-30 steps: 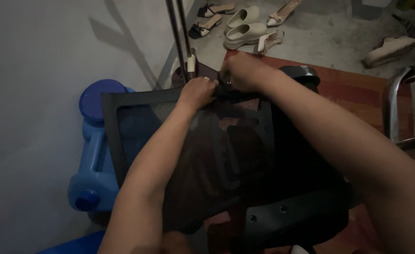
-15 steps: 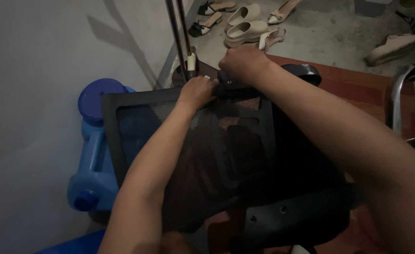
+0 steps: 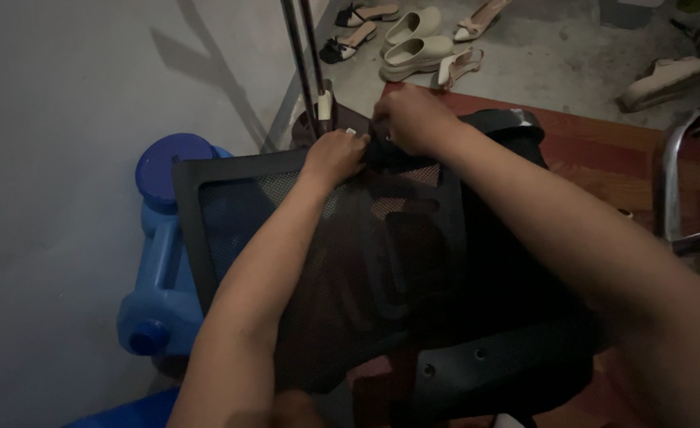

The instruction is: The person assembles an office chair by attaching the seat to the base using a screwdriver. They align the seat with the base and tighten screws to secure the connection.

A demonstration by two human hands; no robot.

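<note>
A black mesh office-chair back (image 3: 239, 214) lies flat in front of me, its plastic frame toward me. My left hand (image 3: 336, 156) is closed on the far top edge of the mesh back. My right hand (image 3: 413, 119) is just beside it, fingers pinched on a small dark part at that same edge, next to a black armrest (image 3: 508, 123). What the fingertips hold is too dark to make out. Both forearms reach across the mesh.
A blue water jug (image 3: 160, 261) lies to the left against a grey wall. A thin metal pole (image 3: 302, 55) stands behind the chair. Several sandals and shoes (image 3: 413, 43) lie on the concrete floor beyond. A chrome chair frame (image 3: 679, 174) stands at the right on a red-brown surface (image 3: 604, 158).
My right hand has shifted slightly left and nearer to my left hand at the chair's top edge. The left hand has stayed put.
</note>
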